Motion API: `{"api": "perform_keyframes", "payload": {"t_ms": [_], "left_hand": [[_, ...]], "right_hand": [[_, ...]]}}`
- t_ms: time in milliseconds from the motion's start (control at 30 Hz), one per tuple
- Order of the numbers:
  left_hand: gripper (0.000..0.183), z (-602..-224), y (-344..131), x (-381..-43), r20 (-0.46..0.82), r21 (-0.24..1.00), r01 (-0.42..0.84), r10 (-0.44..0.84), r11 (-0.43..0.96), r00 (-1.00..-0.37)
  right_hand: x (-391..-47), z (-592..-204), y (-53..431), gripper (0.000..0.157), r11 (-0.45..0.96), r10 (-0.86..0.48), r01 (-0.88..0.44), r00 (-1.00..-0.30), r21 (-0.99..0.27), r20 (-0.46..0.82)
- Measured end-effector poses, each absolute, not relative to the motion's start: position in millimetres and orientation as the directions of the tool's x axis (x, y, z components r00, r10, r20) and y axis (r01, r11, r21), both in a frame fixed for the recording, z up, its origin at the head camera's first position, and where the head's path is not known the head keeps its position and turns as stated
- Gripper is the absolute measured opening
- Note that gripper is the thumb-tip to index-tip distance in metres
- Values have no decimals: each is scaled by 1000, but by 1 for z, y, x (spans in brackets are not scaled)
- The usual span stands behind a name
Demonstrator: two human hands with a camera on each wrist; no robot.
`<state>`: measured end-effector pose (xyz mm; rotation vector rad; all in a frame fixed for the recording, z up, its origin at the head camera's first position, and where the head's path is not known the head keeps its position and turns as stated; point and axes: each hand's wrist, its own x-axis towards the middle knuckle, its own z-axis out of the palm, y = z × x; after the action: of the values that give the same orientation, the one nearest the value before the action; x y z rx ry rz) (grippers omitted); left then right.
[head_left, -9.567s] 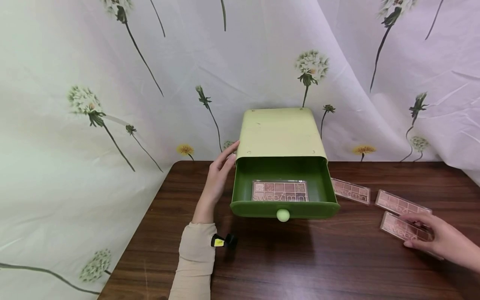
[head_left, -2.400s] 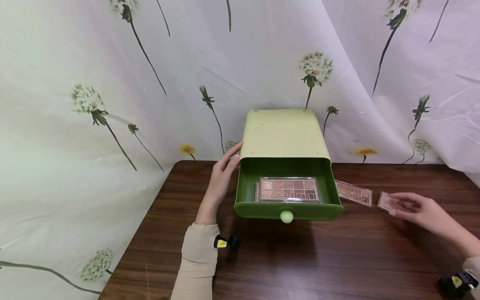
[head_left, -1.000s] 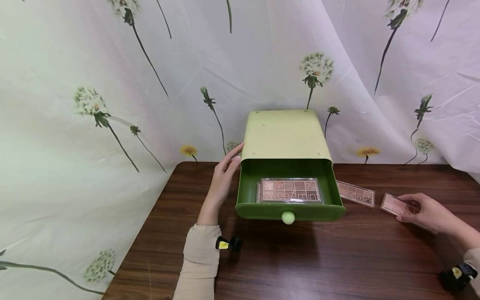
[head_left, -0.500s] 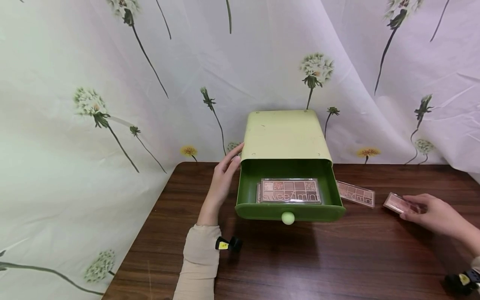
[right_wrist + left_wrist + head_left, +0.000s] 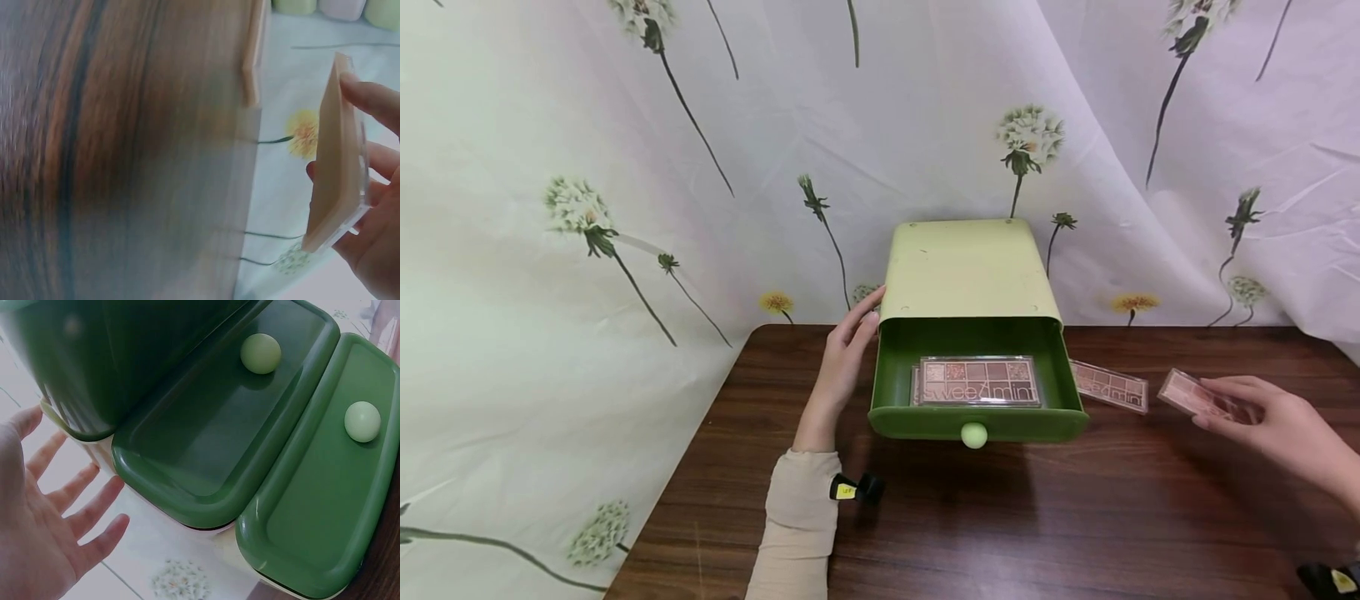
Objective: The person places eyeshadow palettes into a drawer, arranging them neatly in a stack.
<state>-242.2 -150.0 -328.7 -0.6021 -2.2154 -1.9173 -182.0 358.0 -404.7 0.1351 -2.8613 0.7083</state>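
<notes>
Head view: the left hand [image 5: 837, 367] has its fingers extended and not clenched, the fingertips resting against the side of a pale yellow-green box-shaped cabinet [image 5: 966, 271] with rounded edges. The cabinet's dark green top drawer [image 5: 917, 423], fitted with a round light green knob [image 5: 973, 435], stands pulled out. Inside it lies a flat rectangular makeup palette with pink and brown pans under a clear lid [image 5: 977, 382], lettering on its face; the edge of a second palette [image 5: 915, 387] shows beneath it at the left. The right hand [image 5: 1285, 425] grasps another clear-lidded pink palette [image 5: 1187, 394] between thumb and fingers, to the right of the cabinet; the right wrist view confirms it tilted and clear of the dark brown wood-grain table [image 5: 1112, 517], its pale backing facing the tabletop. A further palette [image 5: 1108, 387] lies on the table between the drawer and the right hand. Left wrist view: two lower green drawer fronts [image 5: 200, 444], each with a round knob, sit below the pulled-out drawer. A beige sleeve [image 5: 797, 517] covers the left forearm. A white cloth printed with dandelions [image 5: 910, 125] hangs behind the table.
</notes>
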Motion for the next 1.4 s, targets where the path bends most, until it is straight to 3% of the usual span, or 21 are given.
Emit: {"api": "perform_keyframes", "payload": {"t_ms": [300, 467, 700, 1133, 1400], "left_hand": [[43, -329, -152, -244, 372, 914, 394, 191, 96, -909], [43, -328, -152, -244, 369, 915, 392, 187, 100, -910], [43, -328, -151, -244, 364, 917, 386, 185, 99, -913], [44, -329, -150, -244, 366, 915, 390, 195, 100, -910], [44, -330, -150, -244, 368, 914, 393, 199, 105, -908]], "right_hand": [[-169, -387, 335, 45, 808, -46, -260, -923, -528, 383], [-166, -377, 319, 43, 763, -55, -345, -877, -546, 478], [-160, -360, 295, 47, 736, -128, -499, -766, -458, 630], [-154, -337, 256, 57, 641, -224, -656, -657, -399, 720], [-147, -312, 224, 37, 518, -265, -762, -576, -390, 774]]}}
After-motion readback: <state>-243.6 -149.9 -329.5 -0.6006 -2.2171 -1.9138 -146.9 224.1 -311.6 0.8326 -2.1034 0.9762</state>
